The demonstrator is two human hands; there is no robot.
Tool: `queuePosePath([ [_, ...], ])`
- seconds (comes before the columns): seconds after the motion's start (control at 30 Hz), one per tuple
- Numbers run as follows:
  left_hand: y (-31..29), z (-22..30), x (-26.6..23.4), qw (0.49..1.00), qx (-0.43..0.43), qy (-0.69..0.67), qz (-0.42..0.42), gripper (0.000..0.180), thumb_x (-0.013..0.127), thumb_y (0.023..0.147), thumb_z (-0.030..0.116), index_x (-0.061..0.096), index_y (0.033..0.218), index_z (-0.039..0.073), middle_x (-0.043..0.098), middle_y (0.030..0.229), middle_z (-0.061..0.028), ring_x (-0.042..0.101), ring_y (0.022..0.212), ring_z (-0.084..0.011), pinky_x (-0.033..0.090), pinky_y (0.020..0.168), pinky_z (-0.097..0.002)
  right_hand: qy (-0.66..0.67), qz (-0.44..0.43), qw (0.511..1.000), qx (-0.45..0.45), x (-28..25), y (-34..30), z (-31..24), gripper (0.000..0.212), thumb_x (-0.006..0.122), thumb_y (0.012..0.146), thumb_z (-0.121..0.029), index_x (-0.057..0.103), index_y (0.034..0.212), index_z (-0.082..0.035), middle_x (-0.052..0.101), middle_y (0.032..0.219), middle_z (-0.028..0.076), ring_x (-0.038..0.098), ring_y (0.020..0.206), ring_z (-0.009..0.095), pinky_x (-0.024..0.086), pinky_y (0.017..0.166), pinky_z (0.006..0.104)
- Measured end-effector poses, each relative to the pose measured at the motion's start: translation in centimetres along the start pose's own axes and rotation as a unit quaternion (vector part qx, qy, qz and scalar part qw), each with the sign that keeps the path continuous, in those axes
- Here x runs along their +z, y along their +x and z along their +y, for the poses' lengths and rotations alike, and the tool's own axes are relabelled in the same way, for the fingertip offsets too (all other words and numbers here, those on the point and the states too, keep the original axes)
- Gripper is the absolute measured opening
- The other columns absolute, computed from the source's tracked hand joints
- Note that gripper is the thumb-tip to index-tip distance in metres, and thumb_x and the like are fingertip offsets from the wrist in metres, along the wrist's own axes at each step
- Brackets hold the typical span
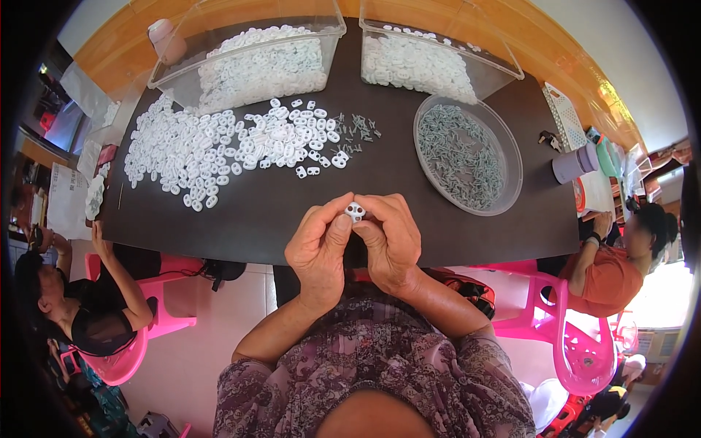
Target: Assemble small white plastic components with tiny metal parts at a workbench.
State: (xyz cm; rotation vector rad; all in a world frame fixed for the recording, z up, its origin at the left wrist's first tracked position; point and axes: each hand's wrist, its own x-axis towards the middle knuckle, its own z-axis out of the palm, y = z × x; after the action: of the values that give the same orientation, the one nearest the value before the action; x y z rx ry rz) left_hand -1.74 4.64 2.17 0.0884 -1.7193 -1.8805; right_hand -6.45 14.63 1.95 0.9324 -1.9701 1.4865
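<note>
Just above the table's near edge, my left hand (321, 244) and my right hand (389, 237) meet at the fingertips. Between them they pinch a small white plastic piece with dark round holes (355, 211). Part of it is covered by my thumbs and fingers. Beyond my hands lies a loose heap of white oval two-hole pieces (281, 139), with a wider spread of similar white pieces (179, 146) to its left. A few small grey screws (358, 128) are scattered beside the heap. To the right, a round clear tub (515, 171) holds many such screws.
Two clear plastic bins, one at left (336, 33) and one at right (438, 44), stand at the back, part filled with white pieces. A purple cup (575, 163) and keys (549, 140) are at right. People sit on pink chairs at left (117, 361) and right (584, 358).
</note>
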Motion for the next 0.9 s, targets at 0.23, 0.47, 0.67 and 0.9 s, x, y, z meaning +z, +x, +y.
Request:
queuePosePath([
  [0.23, -0.4, -0.6, 0.2, 0.999, 0.023, -0.019, 0.019, 0.022, 0.055, 0.092, 0.011, 0.061, 0.107, -0.004, 0.056, 0.090, -0.0010, 0.049, 0.081, -0.0069, 0.040, 0.073, -0.0195, 0.013, 0.019, 1.000, 0.019, 0.9, -0.1, -0.8, 0.028, 0.065, 0.076, 0.001, 0.057, 0.103, 0.004, 0.060, 0.090, 0.016, 0.056, 0.074, 0.029, 0.046, 0.065, 0.0333],
  [0.47, -0.2, -0.8, 0.2, 0.999, 0.026, -0.023, 0.036, 0.020, 0.053, 0.093, 0.011, 0.061, 0.106, -0.003, 0.053, 0.088, 0.0007, 0.045, 0.078, -0.0049, 0.037, 0.071, -0.0185, 0.005, 0.030, 1.000, -0.001, 1.6, -0.3, -0.2, 0.028, 0.065, 0.076, 0.000, 0.057, 0.102, 0.005, 0.059, 0.089, 0.016, 0.055, 0.075, 0.029, 0.046, 0.063, 0.0335],
  [0.67, -0.1, -0.8, 0.3, 0.998, 0.001, -0.055, 0.038, 0.019, 0.053, 0.093, 0.009, 0.060, 0.106, -0.003, 0.053, 0.088, 0.0006, 0.044, 0.079, -0.0048, 0.038, 0.071, -0.0189, 0.029, 0.033, 0.999, 0.031, 1.9, 0.1, -0.4, 0.025, 0.065, 0.076, 0.000, 0.058, 0.100, 0.004, 0.059, 0.090, 0.015, 0.055, 0.076, 0.027, 0.046, 0.064, 0.0332],
  [0.9, 0.0, -1.3, -0.2, 0.998, 0.013, -0.059, 0.032, 0.020, 0.055, 0.092, 0.009, 0.060, 0.107, -0.002, 0.054, 0.086, -0.0004, 0.048, 0.076, -0.0061, 0.040, 0.067, -0.0187, 0.036, 0.051, 0.998, 0.024, 2.4, 0.1, -0.2, 0.021, 0.063, 0.079, -0.002, 0.057, 0.098, 0.004, 0.060, 0.092, 0.015, 0.055, 0.078, 0.028, 0.046, 0.067, 0.0340],
])
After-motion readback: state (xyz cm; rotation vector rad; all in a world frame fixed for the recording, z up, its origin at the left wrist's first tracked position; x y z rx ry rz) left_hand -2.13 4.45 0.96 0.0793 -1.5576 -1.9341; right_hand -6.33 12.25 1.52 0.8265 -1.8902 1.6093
